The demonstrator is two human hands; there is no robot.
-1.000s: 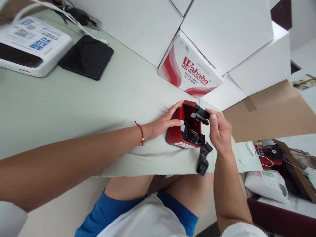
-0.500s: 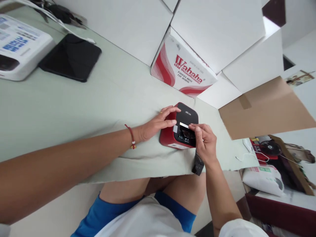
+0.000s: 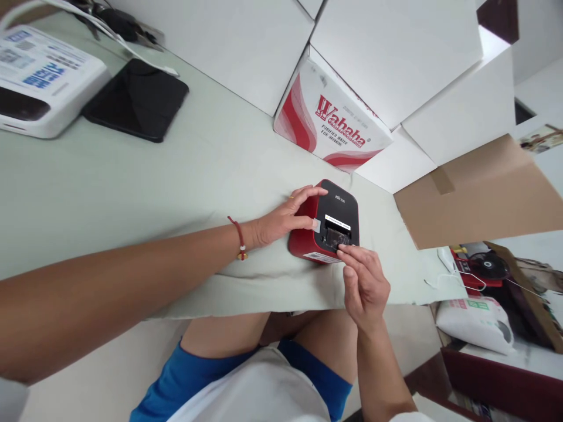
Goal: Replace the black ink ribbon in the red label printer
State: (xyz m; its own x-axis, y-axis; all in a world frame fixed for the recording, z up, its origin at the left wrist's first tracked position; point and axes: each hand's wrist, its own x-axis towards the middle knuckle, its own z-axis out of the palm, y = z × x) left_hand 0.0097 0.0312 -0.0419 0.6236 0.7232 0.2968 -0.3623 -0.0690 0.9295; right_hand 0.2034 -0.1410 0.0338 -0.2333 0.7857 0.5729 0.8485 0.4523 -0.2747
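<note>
A small red device with a black top (image 3: 338, 206), which looks like a label printer, stands on the cloth-covered table. Its top has a white strip with print across it and a dark, glossy recessed part (image 3: 336, 237) near the front. My left hand (image 3: 281, 223) lies spread over the device's left side, thumb at the edge and forefinger reaching across the far end of the top. The fingertips of my right hand (image 3: 366, 281) touch the front edge of the glossy part. Its fingers are stretched out together, and the thumb stands apart from them.
A Wahaha carton (image 3: 332, 117) stands against white panels behind the device. To the left lie a dark phone-like slab (image 3: 138, 99) and a white printed box (image 3: 48, 82) with cables. A brown cardboard flap (image 3: 479, 199), a fan and a white sack (image 3: 472, 322) are at the right.
My right hand has drawn back toward me, uncovering the glossy part. The black strip that hung below it no longer shows. My left thumb has shifted slightly toward the front of the device.
</note>
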